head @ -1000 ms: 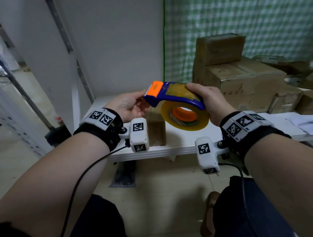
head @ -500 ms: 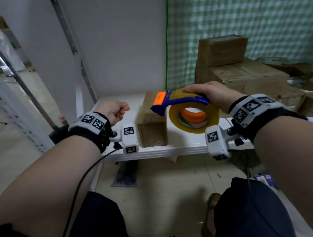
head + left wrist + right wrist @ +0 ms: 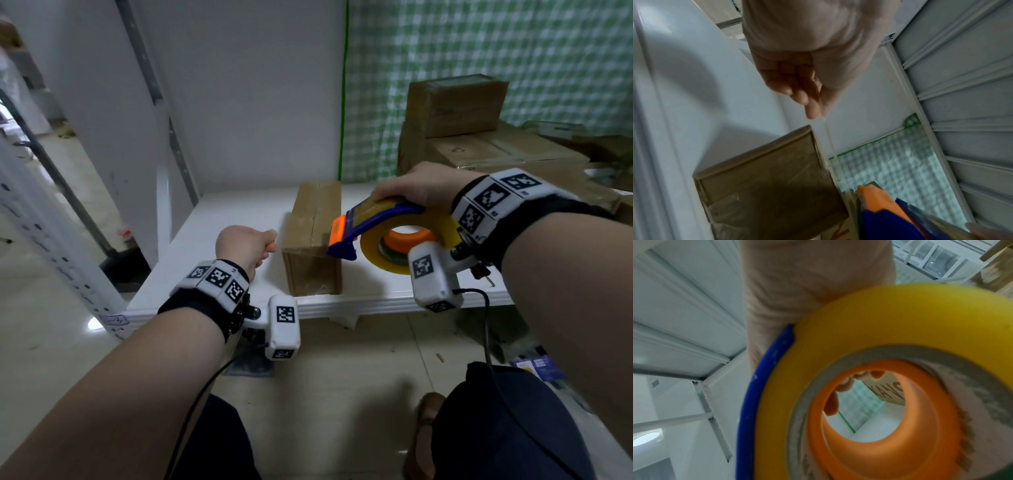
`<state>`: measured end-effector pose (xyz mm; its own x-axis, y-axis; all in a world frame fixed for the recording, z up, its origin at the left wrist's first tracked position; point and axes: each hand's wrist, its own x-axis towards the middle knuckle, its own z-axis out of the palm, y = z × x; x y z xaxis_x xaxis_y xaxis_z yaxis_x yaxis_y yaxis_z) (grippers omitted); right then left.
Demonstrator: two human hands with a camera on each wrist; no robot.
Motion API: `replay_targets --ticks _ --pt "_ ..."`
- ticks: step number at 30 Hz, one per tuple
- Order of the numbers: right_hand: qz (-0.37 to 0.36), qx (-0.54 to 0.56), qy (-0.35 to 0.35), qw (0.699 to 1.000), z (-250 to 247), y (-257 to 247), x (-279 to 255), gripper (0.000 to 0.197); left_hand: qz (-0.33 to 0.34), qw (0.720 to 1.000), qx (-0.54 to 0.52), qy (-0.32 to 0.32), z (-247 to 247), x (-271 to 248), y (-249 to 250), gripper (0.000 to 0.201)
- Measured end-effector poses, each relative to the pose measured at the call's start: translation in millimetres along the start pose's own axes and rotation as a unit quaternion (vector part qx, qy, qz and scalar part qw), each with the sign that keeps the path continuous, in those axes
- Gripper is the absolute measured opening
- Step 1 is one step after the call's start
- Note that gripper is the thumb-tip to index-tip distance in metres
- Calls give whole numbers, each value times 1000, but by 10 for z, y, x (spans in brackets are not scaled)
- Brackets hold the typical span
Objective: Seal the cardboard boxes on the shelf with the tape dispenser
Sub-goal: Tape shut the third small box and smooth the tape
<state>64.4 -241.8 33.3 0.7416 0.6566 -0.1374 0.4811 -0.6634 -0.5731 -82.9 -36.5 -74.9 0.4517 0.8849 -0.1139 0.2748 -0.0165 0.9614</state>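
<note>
Right hand (image 3: 416, 186) grips the tape dispenser (image 3: 383, 233), its orange nose over the cardboard box (image 3: 313, 240) on the shelf (image 3: 219, 246). Left hand (image 3: 245, 246) pinches the tape end (image 3: 829, 142).

Right wrist view: the tape roll (image 3: 890, 340) fills the frame, cut off at the right and bottom edges; the right hand (image 3: 809, 288) shows only blurred fingertips (image 3: 831, 405) through the core. Left wrist view: the cardboard box (image 3: 768, 191) is motion-blurred, cut off by the bottom edge.
</note>
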Motion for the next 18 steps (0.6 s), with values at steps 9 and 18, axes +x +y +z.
replay_targets --ticks 9,18 --pt "22 -22 -5 1000 16 21 23 38 14 999 -4 32 49 13 -126 28" --pt "19 -14 -13 1000 53 -53 63 45 3 999 -18 38 -14 76 -197 23"
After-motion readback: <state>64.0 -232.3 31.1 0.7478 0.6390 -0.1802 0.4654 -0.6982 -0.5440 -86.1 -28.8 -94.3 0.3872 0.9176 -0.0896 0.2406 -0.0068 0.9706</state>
